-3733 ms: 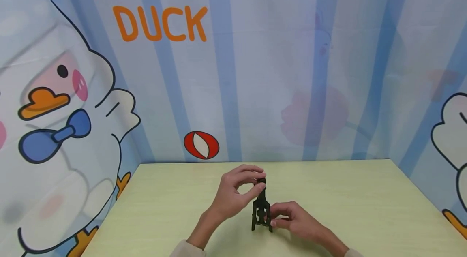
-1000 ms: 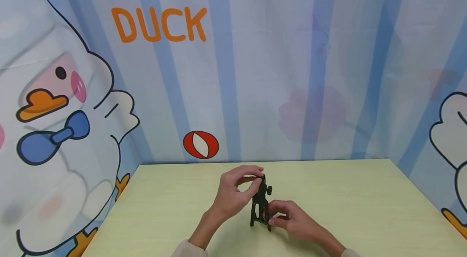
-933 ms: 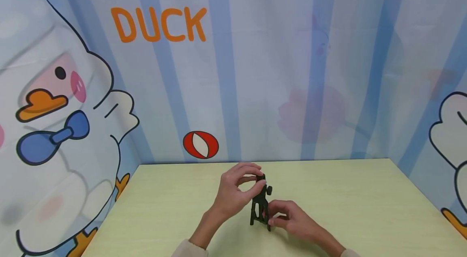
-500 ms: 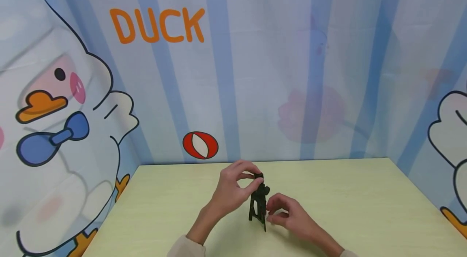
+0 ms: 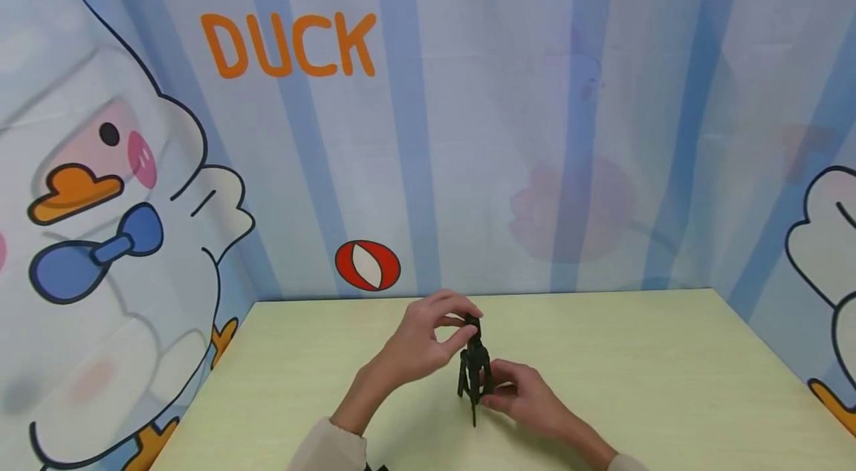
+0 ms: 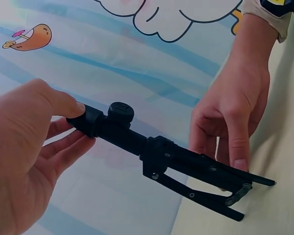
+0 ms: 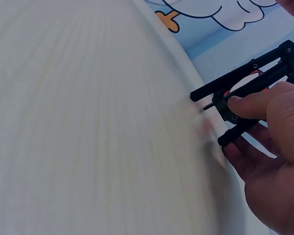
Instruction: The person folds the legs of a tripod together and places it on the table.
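A small black tripod stands nearly upright over the table in the head view, its legs partly spread. Its top end is pinched between the thumb and fingers of my left hand. Down at the legs, my right hand grips from the right side. The left wrist view shows the tripod's column with a round knob below the top. In the right wrist view, my right thumb presses near the leg braces while the fingers lie behind a lower leg.
The pale yellow table stretches to both sides. Behind it hangs a blue striped curtain printed with ducks and the word DUCK. A small dark object shows by the left sleeve at the bottom edge.
The tripod has turned about its upright axis, and its knob no longer shows at the right side in the head view. My right hand has shifted its grip on the legs.
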Demonstrator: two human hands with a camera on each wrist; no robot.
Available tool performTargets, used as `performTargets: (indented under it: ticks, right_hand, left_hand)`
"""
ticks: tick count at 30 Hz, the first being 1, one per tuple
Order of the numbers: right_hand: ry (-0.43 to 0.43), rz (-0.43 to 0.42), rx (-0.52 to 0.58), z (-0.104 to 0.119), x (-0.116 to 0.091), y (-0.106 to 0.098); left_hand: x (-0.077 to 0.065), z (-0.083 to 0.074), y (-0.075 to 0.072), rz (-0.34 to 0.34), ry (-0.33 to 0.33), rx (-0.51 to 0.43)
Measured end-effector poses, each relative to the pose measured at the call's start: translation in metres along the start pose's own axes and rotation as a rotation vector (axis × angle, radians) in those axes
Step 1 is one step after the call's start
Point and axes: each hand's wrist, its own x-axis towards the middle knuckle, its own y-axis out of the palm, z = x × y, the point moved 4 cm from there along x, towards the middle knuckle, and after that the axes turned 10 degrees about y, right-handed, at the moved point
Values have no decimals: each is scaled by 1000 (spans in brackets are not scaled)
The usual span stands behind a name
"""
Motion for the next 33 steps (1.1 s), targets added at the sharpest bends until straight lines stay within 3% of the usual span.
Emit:
performTargets:
  ticks: [8, 13, 19, 33]
  right_hand:
    - [-25, 49, -66, 3, 7, 5]
    - [-57, 95, -69, 4, 10, 5]
    - [-48, 114, -73, 3, 10, 2]
    - [-78, -70, -70, 15, -1, -38]
  left_hand:
    - [6, -4, -6, 146, -15, 30]
    - [7, -5, -9, 182, -12, 38]
    - [5, -7, -14, 178, -2, 36]
    - [-18, -2, -44, 64, -37, 69]
